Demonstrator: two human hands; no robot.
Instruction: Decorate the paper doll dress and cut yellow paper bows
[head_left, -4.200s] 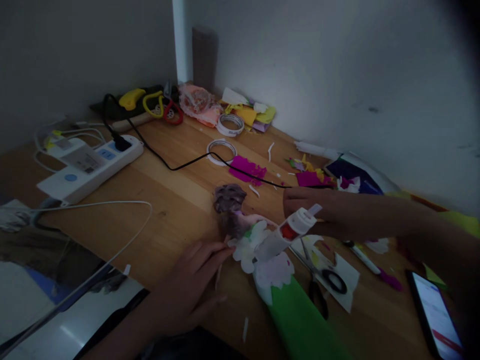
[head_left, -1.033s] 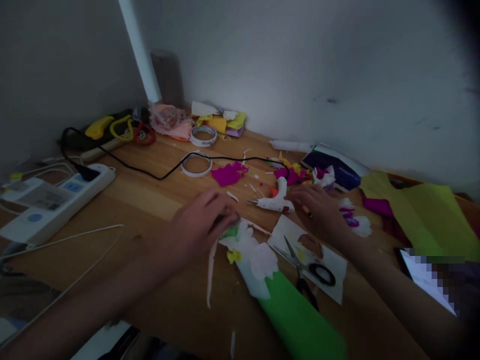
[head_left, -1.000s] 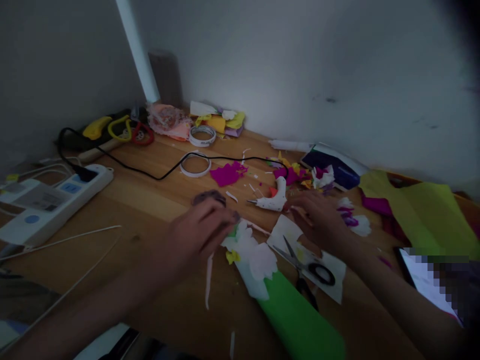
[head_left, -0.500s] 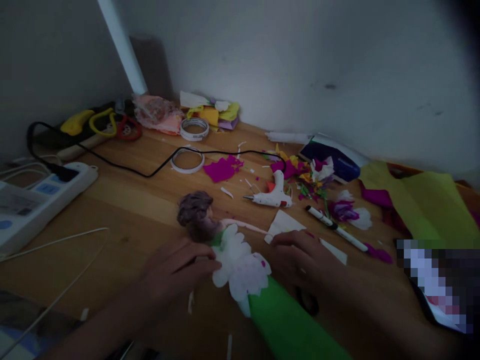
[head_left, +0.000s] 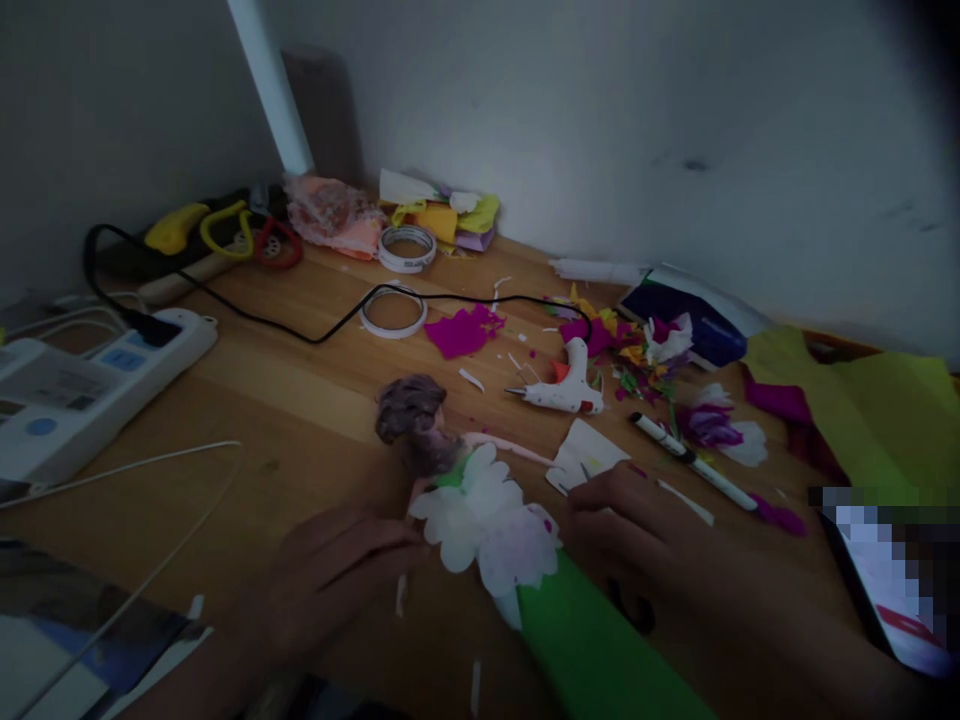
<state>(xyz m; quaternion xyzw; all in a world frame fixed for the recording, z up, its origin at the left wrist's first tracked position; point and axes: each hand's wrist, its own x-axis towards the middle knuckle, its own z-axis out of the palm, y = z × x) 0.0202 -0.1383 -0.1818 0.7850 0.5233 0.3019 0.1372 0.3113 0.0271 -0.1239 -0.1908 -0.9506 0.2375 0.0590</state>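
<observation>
A doll (head_left: pixel 412 415) with brown-grey hair lies on its back on the wooden table, one thin arm stretched out to the right. Its body is dressed in green paper (head_left: pixel 592 630), with white scalloped paper petals (head_left: pixel 480 530) across the upper part. Left of the petals is my left hand (head_left: pixel 349 560), open, its fingers stretched out by the doll's other arm. My right hand (head_left: pixel 637 520) hovers on the petals' right side, open with loosely bent fingers. Near those fingertips lies a piece of white paper (head_left: pixel 589 455).
A white glue gun (head_left: pixel 562 385) with a black cord lies behind the doll. Beside it are a marker (head_left: pixel 694 460), paper scraps (head_left: pixel 465 330) and tape rolls (head_left: pixel 394 310). A power strip (head_left: pixel 112 385) is at left, a phone (head_left: pixel 889 590) at right. Yellow-green paper (head_left: pixel 892 410) lies behind the phone.
My left hand has drawn off the petals to the left, baring the doll's near arm. The whole view has shifted slightly, so everything sits further right.
</observation>
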